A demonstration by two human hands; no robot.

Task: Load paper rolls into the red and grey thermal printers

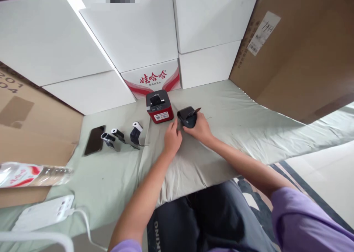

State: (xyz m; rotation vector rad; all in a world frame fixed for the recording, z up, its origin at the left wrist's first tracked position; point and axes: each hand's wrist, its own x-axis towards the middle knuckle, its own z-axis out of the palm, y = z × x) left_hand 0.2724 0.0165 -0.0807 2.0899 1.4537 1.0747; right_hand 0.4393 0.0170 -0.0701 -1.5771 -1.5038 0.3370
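My right hand [201,129] is closed round the right side of a small dark blue-black device [188,122]. The device sits on the cloth, and a dark flap or strip shows at its top; its exact kind is unclear. A thin pointed piece [197,111] with a reddish-brown tip sticks out beside my right fingers. Just left of the device, my left hand [173,138] rests on the cloth with its fingers stretched forward, holding nothing visible. Behind my left hand stands a red and black cube-shaped device [159,106] with a white QR-code label.
Several small paper rolls [137,126] with dark strips lie left, near a black phone [94,140]. White boxes [129,34] wall the back; brown cartons [298,49] flank both sides. A plastic bottle [33,174] and white power bank [44,212] with cable are at left.
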